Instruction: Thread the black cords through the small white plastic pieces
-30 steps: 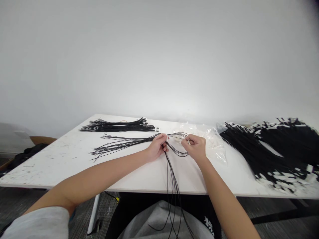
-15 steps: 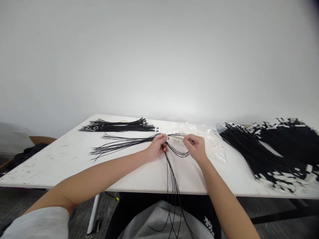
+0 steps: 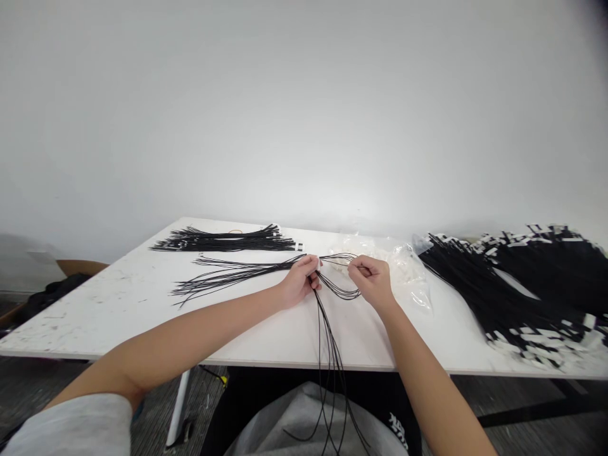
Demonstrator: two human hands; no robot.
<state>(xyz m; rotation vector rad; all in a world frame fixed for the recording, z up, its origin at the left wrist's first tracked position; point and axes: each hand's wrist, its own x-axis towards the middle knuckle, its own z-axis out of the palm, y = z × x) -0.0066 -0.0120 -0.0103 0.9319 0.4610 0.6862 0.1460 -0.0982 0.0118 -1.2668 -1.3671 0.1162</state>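
The left grip [image 3: 300, 278] was closed around the black wires [image 3: 247, 271], over the desk [image 3: 142, 316], inward from the middle of its front edge. A small white piece [image 3: 318, 265] showed at its fingers, but its shape I could not tell. The right grip [image 3: 373, 278] was pinched on the looped part of these wires; how many strands it held was hidden. In my judgement, an uneven pull there could draw one strand out of the left grip, or tighten a loop until it kinked.

Towards the left edge of the desk the wires spread in a fan, while other strands [image 3: 332, 345] hung past the front edge, over the grey shirt [image 3: 304, 421]. A quick lift might catch these ends on that edge or on the cloth.

The clear plastic bag [image 3: 415, 278] was just beside the right grip, so a wide movement could push it. Near the back edge lay a second bundle [image 3: 223, 240]; the fan could tangle with it if swept backward. The black pile [image 3: 479, 288] filled the right end, and a bump could perhaps send white-tipped pieces over the front edge.
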